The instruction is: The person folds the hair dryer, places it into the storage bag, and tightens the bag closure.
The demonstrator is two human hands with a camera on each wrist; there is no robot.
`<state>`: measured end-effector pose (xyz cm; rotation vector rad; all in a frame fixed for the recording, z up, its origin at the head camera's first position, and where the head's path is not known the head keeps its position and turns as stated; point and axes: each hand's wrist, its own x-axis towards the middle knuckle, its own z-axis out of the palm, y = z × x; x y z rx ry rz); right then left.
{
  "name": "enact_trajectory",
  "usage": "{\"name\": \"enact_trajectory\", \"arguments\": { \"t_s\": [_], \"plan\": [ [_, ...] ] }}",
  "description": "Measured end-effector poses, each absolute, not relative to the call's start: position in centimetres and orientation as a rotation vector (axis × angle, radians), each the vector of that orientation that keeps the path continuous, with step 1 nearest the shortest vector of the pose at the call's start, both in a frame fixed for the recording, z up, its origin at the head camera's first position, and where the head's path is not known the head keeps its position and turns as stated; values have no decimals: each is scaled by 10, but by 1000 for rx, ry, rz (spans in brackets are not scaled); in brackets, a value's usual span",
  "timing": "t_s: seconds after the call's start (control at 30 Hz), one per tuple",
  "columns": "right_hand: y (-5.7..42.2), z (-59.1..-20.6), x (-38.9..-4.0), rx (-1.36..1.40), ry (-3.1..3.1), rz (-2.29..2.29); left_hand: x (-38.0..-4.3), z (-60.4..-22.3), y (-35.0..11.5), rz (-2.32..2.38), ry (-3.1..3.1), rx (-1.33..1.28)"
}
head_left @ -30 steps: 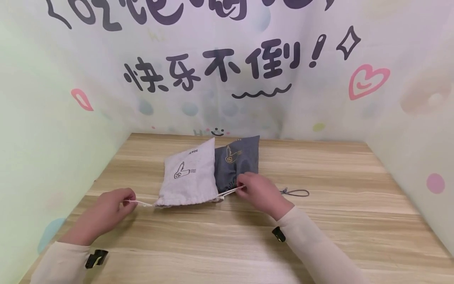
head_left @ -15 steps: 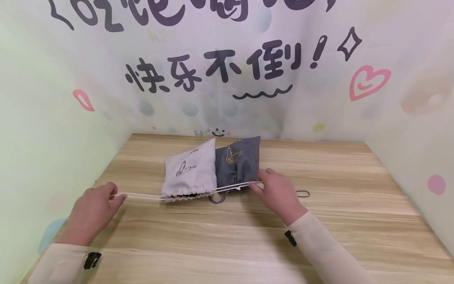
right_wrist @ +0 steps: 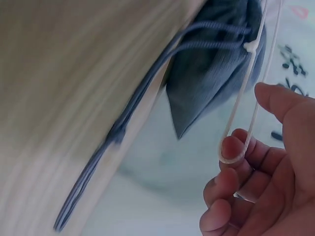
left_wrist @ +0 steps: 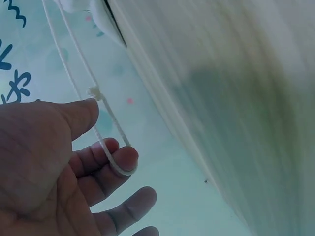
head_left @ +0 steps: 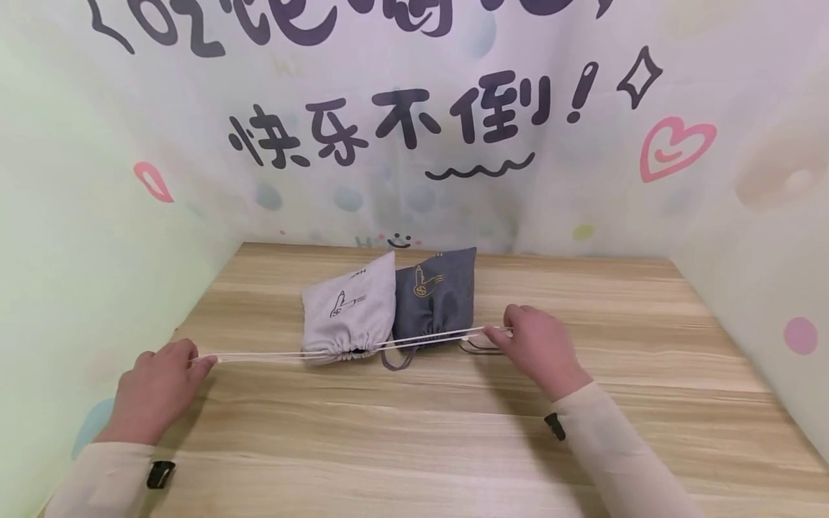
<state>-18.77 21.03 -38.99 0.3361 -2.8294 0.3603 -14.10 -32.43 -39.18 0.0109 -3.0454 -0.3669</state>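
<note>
A light grey drawstring bag (head_left: 350,306) with a black hair-dryer print lies on the table, its mouth gathered toward me. White drawstrings run taut from both sides of that mouth. My left hand (head_left: 155,388) holds the left drawstring loop (left_wrist: 69,64), which is hooked round a curled fingertip with the thumb alongside. On the other side my right hand (head_left: 544,352) holds the right loop (right_wrist: 241,93) the same way, its cord bent round a fingertip. Behind the right cord sits a dark grey drawstring bag (head_left: 443,298) with a gold print, its mouth gathered, partly overlapped by the light one.
Dark cords (right_wrist: 130,110) trail from the dark bag onto the wood-grain table (head_left: 414,446); one dark loop (head_left: 396,367) lies before its mouth. A printed white curtain (head_left: 414,194) hangs behind the table's back edge, with pale walls at both sides.
My hands have moved apart, left hand leftward and right hand rightward, drawing out the white cords. The light bag's mouth has bunched together and narrowed. The dark bag stays in place.
</note>
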Motion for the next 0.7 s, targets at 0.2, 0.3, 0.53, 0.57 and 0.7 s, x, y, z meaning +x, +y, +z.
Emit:
{"name": "enact_trajectory", "arguments": {
  "t_s": [0.2, 0.3, 0.53, 0.57, 0.7],
  "plan": [
    [227, -389, -189, 270, -2852, 406, -138, -389, -335, -354, -3051, 101],
    [232, -386, -189, 258, -2842, 409, -138, -388, -338, -369, -3045, 125],
    [234, -382, -181, 300, -2931, 468, -147, -393, -334, -494, -3101, 26],
    [234, -382, -180, 316, -2951, 531, -148, -394, -332, -534, -3108, -15],
    [231, -383, -176, 391, -2962, 873, -149, -395, -322, -726, -3068, -102]
  ]
}}
